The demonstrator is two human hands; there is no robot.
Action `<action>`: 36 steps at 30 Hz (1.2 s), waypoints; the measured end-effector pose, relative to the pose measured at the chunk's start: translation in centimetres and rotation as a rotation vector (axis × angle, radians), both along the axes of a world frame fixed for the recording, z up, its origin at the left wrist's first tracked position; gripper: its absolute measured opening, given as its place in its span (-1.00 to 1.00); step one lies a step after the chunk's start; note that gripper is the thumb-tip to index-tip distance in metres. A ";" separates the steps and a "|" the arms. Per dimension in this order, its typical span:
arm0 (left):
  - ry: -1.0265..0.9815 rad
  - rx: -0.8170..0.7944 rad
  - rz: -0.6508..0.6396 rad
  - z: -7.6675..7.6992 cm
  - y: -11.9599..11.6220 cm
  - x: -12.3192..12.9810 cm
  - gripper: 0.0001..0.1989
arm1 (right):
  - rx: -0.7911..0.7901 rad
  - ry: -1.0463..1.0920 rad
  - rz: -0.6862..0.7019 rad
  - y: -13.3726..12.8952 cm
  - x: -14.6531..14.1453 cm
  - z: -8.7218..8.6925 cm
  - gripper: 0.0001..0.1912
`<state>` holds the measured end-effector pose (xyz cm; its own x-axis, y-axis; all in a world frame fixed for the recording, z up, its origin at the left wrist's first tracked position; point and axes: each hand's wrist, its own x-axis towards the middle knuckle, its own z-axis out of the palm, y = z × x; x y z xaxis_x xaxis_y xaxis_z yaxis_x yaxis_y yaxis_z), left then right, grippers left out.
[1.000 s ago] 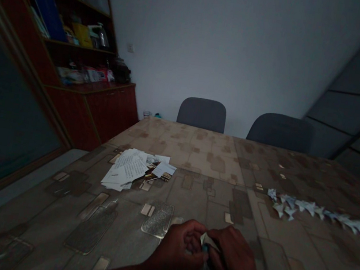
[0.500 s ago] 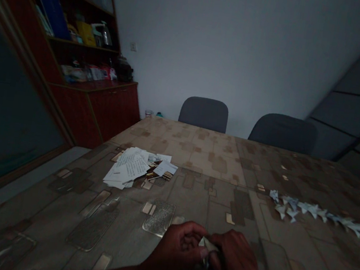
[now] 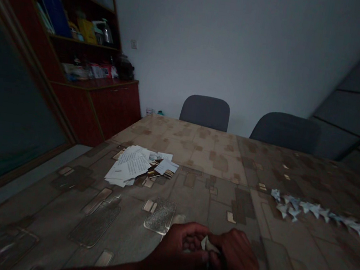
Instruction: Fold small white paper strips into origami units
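Between my hands, low in the view, is a small piece of folded paper, pale and pointed at its upper left. My left hand curls around it from the left, with thumb and fingers on it. From the right, my right hand pinches the same piece, its fingers bent over the paper. Much of the fold is hidden by my fingers. A row of folded paper pieces lies on the table to the right. Farther left is a loose pile of printed paper sheets.
The table has a patterned cover. Two grey chairs stand at its far side, before a pale wall. A red-brown cabinet with shelves stands at the left, holding a kettle and other items.
Both hands stay on the folded paper, with the fingers shifting slightly. Less of the paper's lower part shows now. The camera view has moved a little.
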<state>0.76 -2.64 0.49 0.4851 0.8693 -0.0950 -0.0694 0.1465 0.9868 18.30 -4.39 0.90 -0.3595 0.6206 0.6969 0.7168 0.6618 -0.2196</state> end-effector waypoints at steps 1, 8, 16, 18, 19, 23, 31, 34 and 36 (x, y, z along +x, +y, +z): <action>-0.006 -0.014 -0.002 0.0 0.0 0.0 -0.60 | 0.010 -0.001 0.000 0.0 0.0 0.0 -0.85; -0.046 -0.075 -0.038 0.4 0.2 0.1 -0.59 | -0.057 -0.008 -0.013 -0.1 -0.1 0.4 -0.87; 0.046 -0.016 0.000 0.2 0.2 0.0 -0.58 | -0.087 -0.019 -0.001 0.0 -0.1 0.5 -0.89; 0.053 -0.019 0.021 0.4 0.2 0.1 -0.51 | -0.098 -0.025 -0.005 0.0 -0.1 0.5 -0.89; 0.054 -0.014 0.031 0.5 0.2 0.1 -0.48 | -0.106 -0.029 -0.006 0.0 -0.1 0.5 -0.88; 0.092 0.052 0.034 0.6 0.2 0.1 -0.50 | -0.104 -0.041 0.006 0.0 -0.1 0.3 -0.87; 0.130 0.113 0.023 0.2 0.0 0.0 -0.56 | -0.092 -0.028 -0.019 -0.1 -0.3 0.3 -0.92; 0.126 0.126 0.053 0.3 0.1 0.1 -0.61 | -0.128 -0.033 -0.028 -0.1 -0.3 0.7 -0.87; 0.137 0.134 0.069 0.3 0.1 0.2 -0.65 | -0.129 -0.027 -0.016 -0.1 -0.2 0.8 -0.86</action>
